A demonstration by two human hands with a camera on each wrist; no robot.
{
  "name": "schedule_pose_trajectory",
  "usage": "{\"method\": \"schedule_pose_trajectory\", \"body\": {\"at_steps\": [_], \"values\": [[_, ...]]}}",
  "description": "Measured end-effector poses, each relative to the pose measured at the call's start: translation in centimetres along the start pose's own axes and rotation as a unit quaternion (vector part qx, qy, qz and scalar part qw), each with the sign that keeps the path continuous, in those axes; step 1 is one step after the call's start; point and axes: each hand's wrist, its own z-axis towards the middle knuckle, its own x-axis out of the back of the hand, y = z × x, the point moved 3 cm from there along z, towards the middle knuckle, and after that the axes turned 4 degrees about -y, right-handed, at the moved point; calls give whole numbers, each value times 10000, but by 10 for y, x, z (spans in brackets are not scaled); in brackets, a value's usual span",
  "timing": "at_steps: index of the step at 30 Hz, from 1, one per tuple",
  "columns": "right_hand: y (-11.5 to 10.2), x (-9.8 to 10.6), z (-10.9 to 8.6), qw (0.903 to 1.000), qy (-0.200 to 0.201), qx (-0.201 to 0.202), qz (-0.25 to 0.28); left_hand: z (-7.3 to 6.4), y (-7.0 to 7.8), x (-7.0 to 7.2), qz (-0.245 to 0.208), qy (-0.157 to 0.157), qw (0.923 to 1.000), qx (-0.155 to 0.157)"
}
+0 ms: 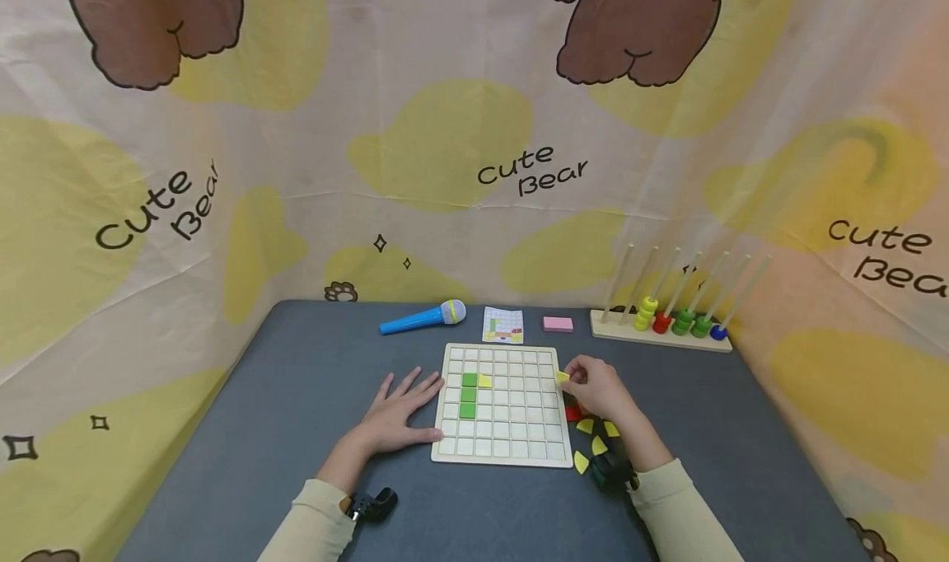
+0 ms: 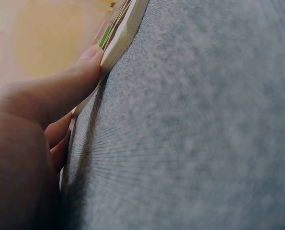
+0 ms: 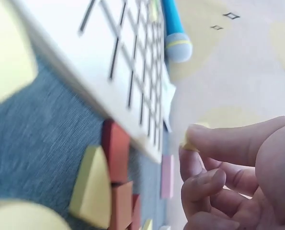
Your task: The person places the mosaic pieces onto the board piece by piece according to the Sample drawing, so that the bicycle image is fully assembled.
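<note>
A white grid board [image 1: 511,430] lies on the table, with several green square tiles [image 1: 468,395] in one column and a yellow tile [image 1: 485,381] beside the top one. My left hand [image 1: 393,418] is spread flat at the board's left edge, fingertips and thumb touching it. Between thumb and fingers my right hand [image 1: 599,387] pinches a small yellow tile [image 1: 563,377], held at the board's right edge. Below that hand lie loose yellow quarter-round pieces [image 1: 599,445] and red blocks [image 3: 116,151].
A blue toy microphone [image 1: 423,318], a printed pattern card [image 1: 502,325] and a pink block [image 1: 558,324] lie behind the board. At the back right stands a wooden peg rack [image 1: 660,331] with coloured beads. Printed fabric hangs around the table.
</note>
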Motion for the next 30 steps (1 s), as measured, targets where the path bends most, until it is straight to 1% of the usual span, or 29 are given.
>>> {"method": "schedule_pose_trajectory", "body": {"at_steps": [5, 12, 16, 20, 26, 30], "values": [[-11, -1, -2, 9996, -50, 195, 183, -1, 0, 1, 42, 27, 10000, -22], [-19, -7, 0, 9990, 5, 404, 184, -2, 1, 1, -52, 9, 10000, -42], [-25, -13, 2, 9973, 3, 552, 484, -1, 1, 1, -37, 30, 10000, -53], [-33, -20, 2, 9951, -137, 588, 784, -2, 2, 2, -66, 54, 9999, -70], [-41, -30, 0, 9958, -281, 563, 662, -2, 3, 2, -105, 61, 9999, -64], [-47, -34, -1, 9953, -272, 729, 578, -1, 1, 0, -89, 56, 9999, -37]]}}
